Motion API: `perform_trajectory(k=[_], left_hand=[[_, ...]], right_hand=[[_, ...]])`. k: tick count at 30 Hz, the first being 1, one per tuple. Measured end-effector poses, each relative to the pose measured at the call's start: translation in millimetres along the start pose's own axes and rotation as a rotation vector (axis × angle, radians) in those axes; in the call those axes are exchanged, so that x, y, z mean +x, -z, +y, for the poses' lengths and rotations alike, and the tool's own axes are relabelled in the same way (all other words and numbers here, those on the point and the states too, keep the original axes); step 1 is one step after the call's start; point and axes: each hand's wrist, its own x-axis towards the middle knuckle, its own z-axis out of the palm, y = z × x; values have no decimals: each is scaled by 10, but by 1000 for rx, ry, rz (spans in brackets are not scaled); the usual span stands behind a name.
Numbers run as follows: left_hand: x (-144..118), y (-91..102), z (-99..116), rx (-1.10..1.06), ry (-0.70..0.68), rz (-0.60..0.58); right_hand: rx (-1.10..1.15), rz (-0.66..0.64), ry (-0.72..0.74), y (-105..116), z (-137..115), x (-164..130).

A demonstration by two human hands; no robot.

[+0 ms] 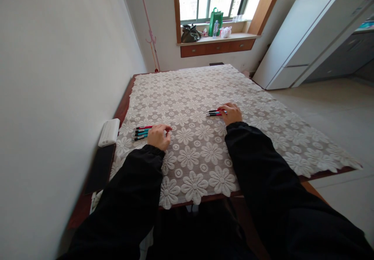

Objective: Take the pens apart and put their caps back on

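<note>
The left hand (159,136) lies palm down near the left edge of the surface (122,106), its fingers spread flat and loosely together over the ends of a small row of slim plastic pens with teal and red barrels (142,132). It presses on them and is not clamped around any one of them. The pens lie side by side, parallel to the near edge, their tips pointing toward the left edge.

The right hand (232,113) rests further in, about the middle of the surface, with its fingers curled over the ends of a second bunch of slim pens with red and dark barrels (214,112). Whether it grips them or only covers them cannot be told from this view. These pens also point left, touching one another.

Both groups look light, stiff and smooth. On a bare top they would likely roll, but the cream lace tablecloth with a raised flower pattern (204,96) probably gives them some hold. A pinch at mid-barrel, or a sweep that gathers the whole bunch at once, seems the surest way to take them.

Black sleeves (257,162) cover both arms. Beyond the cloth, on the bare dark wood along the left edge, lie a white rectangular power bank (109,132) and, nearer the near left corner, a flat black slab (101,168), perhaps a phone.
</note>
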Motion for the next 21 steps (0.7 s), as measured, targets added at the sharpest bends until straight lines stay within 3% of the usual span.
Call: perform_trajectory(k=[11, 18, 21], left_hand=[[1, -32, -35, -18, -27, 11], [-4, -19, -23, -16, -19, 1], [-8, -7, -11, -12, -11, -3]], right_hand=[[13, -73, -90, -87, -12, 5], [37, -5, -54, -72, 20, 26], [35, -39, -20, -82, 38, 16]])
